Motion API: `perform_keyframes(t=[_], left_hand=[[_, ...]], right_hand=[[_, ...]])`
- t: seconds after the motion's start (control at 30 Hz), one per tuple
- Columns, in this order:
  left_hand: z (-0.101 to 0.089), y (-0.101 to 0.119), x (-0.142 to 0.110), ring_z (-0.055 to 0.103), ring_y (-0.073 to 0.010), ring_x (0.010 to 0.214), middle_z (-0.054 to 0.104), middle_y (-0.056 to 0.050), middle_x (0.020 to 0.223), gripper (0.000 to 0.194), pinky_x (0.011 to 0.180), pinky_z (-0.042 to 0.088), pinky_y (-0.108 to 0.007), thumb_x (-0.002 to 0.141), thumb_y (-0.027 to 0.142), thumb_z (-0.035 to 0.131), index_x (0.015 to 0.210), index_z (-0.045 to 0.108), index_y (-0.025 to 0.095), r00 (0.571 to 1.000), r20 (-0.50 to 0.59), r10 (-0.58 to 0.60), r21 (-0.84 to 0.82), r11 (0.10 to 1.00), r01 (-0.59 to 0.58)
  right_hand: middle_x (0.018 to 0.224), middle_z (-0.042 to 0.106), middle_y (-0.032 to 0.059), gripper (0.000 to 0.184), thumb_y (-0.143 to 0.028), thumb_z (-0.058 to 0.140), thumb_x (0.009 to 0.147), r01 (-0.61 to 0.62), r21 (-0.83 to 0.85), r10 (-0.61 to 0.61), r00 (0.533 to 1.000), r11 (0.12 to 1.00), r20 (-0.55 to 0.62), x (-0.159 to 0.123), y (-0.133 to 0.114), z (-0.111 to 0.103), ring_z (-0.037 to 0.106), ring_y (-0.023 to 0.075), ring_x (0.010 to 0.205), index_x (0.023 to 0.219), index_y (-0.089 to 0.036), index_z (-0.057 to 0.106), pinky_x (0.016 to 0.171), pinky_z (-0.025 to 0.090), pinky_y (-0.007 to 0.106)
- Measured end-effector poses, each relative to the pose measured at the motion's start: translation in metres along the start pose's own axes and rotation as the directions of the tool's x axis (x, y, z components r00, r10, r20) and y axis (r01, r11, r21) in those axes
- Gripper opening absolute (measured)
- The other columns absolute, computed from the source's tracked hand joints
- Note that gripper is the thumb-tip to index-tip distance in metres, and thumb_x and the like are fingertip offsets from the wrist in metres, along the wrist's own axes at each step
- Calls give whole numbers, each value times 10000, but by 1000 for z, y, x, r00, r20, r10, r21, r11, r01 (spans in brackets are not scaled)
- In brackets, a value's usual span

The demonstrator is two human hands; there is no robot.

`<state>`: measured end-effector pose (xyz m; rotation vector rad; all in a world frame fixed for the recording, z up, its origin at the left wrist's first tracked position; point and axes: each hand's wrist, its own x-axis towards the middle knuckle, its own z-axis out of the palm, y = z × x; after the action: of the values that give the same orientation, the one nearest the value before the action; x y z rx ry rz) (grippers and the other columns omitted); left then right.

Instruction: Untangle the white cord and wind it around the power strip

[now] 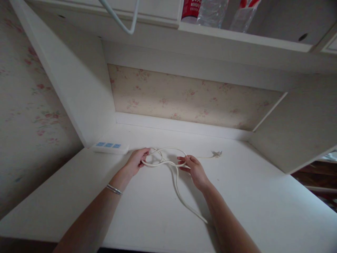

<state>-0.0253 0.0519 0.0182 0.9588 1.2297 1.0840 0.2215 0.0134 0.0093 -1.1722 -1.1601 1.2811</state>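
Note:
A white power cord (177, 191) is looped between my two hands above the white desk top. My left hand (137, 160) is closed on the left end of the loops. On the right side of the loops, my right hand (195, 168) grips the cord between thumb and fingers. One length of cord hangs down toward my right forearm. The white power strip (110, 148), with several blue-marked sockets, lies left of my left hand. Beyond my right hand the plug (217, 154) rests on the desk, its prongs showing.
The white desk top (147, 218) is bounded by a left side panel (71, 70) and a right panel (297, 116). An overhead shelf (244, 37) holds a red-labelled bottle (191, 10) and clear plastic bottles (213, 12). A pale bent rod (118, 21) hangs at the top.

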Motion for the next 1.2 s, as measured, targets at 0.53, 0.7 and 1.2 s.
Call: perform_keyframes(t=[0.53, 0.7, 1.2], left_hand=[[47, -9, -48, 546, -173, 936, 602, -42, 922, 181, 877, 411, -303, 903, 206, 408, 968, 578, 200, 589, 501, 634, 744, 32, -668], [60, -25, -50, 523, -194, 974, 611, -36, 968, 232, 892, 389, -359, 895, 200, 454, 1101, 560, 222, 583, 643, 497, 680, -21, -733], [36, -24, -26, 532, -167, 909, 613, -39, 913, 421, 835, 429, -299, 787, -33, 401, 1035, 632, 217, 567, 642, 517, 622, 82, -779]], right_hand=[[795, 669, 37, 301, -470, 619, 768, -102, 123, 102, 995, 987, 6, 1, 2, 2, 629, 162, 698, 848, -203, 505, 694, 519, 325], [751, 644, -22, 498, -412, 649, 743, -68, 133, 66, 998, 989, 18, -4, 0, 4, 619, 151, 620, 1158, -287, 404, 660, 527, 345], [718, 618, -9, 337, -413, 676, 713, -116, 100, 103, 987, 988, 120, -6, -7, 1, 573, 132, 640, 985, -226, 608, 653, 491, 294]])
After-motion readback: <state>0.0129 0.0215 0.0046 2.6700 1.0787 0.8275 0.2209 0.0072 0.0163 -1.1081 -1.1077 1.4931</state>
